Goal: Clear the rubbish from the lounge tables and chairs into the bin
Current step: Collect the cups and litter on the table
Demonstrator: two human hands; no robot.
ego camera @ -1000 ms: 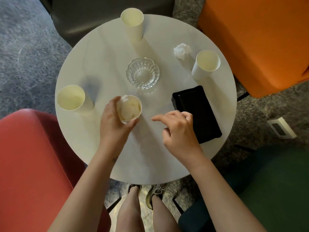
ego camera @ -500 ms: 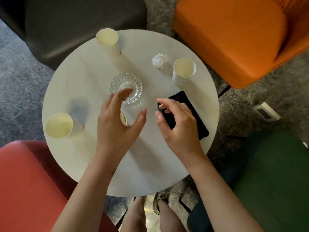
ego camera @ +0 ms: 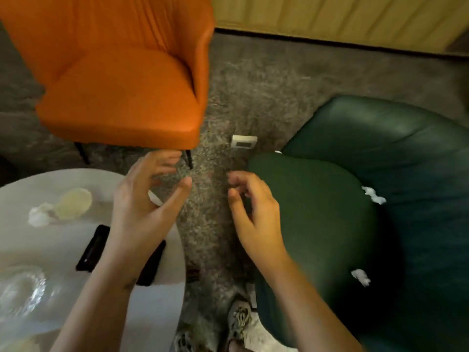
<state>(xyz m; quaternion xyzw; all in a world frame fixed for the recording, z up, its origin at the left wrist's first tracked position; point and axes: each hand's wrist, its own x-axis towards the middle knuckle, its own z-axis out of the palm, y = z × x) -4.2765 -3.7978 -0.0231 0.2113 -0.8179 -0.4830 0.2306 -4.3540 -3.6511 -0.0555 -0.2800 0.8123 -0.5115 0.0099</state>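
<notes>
My left hand [ego camera: 142,214] hovers with fingers spread over the right edge of the round white table [ego camera: 162,301], holding nothing. My right hand [ego camera: 253,214] hangs with loosely curled, empty fingers over the carpet beside the green chair [ego camera: 380,148]. Two crumpled white tissues [ego camera: 373,194] [ego camera: 360,276] lie on the green chair's seat, and a small white scrap [ego camera: 278,151] sits at its far edge. On the table stand a blurred paper cup [ego camera: 73,203] and a crumpled tissue [ego camera: 39,214] beside it.
A black tray [ego camera: 92,250] lies under my left wrist and a glass dish [ego camera: 22,288] sits at the lower left. An orange chair [ego camera: 121,97] stands behind the table. A white box [ego camera: 243,141] lies on the grey carpet between the chairs. My shoes [ego camera: 238,318] are below.
The view has swung right from the table to the green chair. My left hand has let go of the paper cup, and both hands have moved right, off the table's middle.
</notes>
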